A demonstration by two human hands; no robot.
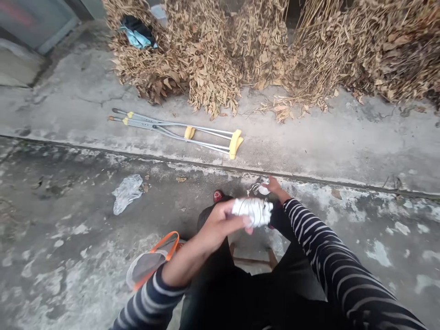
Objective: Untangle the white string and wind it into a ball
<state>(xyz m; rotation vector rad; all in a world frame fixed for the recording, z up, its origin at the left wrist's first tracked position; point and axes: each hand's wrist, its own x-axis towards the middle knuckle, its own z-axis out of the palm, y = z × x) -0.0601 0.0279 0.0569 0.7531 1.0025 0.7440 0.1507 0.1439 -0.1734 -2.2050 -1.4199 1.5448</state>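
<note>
My left hand (220, 224) is raised in front of me, fingers closed on a white bundle wound with thin thread (252, 211). My right hand (275, 187) reaches just beyond the bundle, fingers pinched near a small white scrap (263, 189); what it holds is too small to name. Both arms wear dark sleeves with white stripes. Below the hands are my dark trousers and a foot in a red shoe (217, 196).
An orange-rimmed bag (151, 263) lies by my left knee. A pair of metal crutches with yellow pads (182, 133) lies on the concrete ledge. Dry leafy branches (261, 50) are heaped behind. A crumpled plastic sheet (126, 192) lies on the ground at left.
</note>
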